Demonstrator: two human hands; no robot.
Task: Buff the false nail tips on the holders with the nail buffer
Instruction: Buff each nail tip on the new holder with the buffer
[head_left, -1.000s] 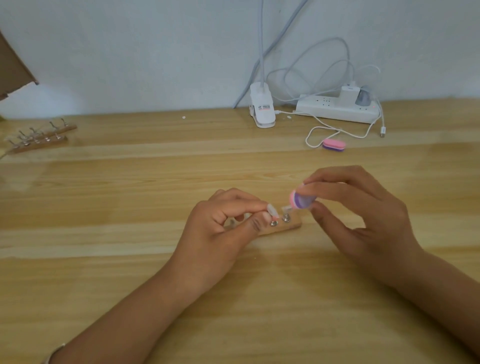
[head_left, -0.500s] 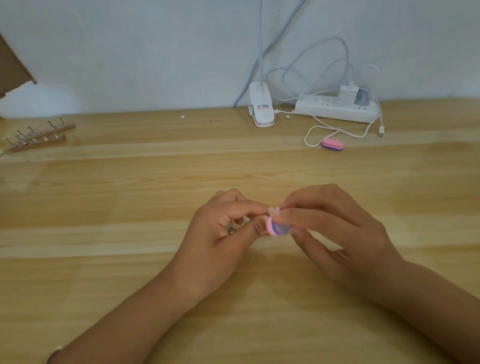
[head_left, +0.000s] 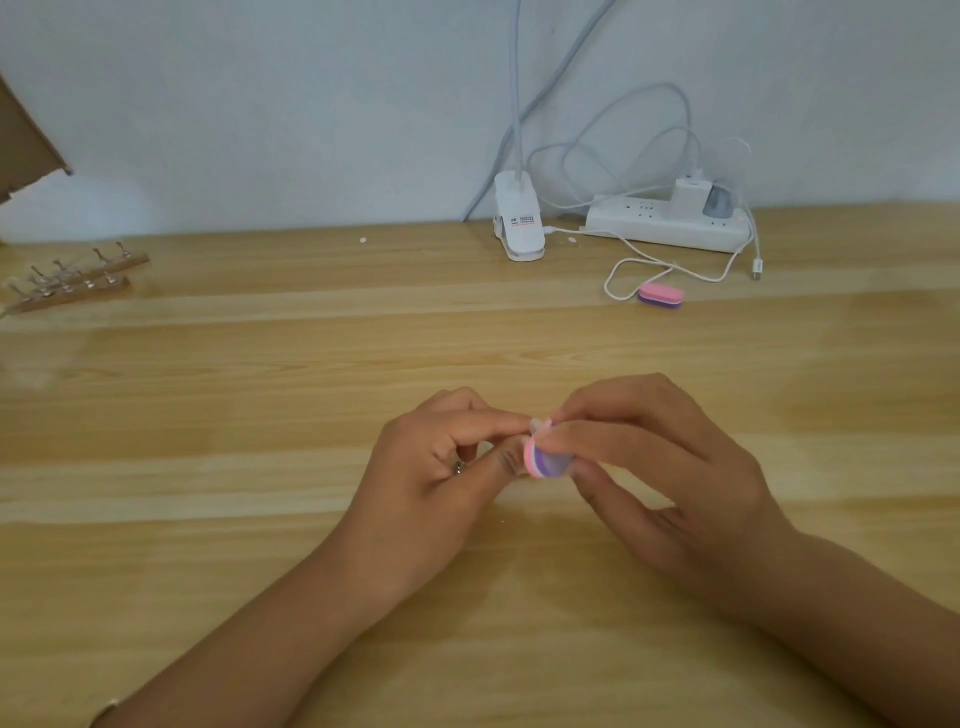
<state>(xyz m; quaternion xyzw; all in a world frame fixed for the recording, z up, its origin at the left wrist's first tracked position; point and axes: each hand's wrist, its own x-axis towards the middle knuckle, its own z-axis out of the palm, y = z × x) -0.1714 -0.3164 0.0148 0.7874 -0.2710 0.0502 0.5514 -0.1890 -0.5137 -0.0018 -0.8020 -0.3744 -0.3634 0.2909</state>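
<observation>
Wooden table (head_left: 208, 545), mid-frame: left hand (head_left: 431, 467) is pinching a nail tip (head_left: 535, 425), holder hidden under its fingers; right hand (head_left: 660, 467) is gripping the pink-purple buffer (head_left: 545, 462) against it. Buffing step looks underway; next needs short light strokes, tip kept steady

A white clip lamp (head_left: 519, 223) is seen at the back of the wooden table (head_left: 208, 415), w/ a white power strip (head_left: 654, 228) just to its right. A charger (head_left: 688, 197) is plugged into the strip, and white cables (head_left: 623, 275) are looped beside it. Cardboard (head_left: 21, 150) is seen far left, by the wall (head_left: 260, 104).
</observation>
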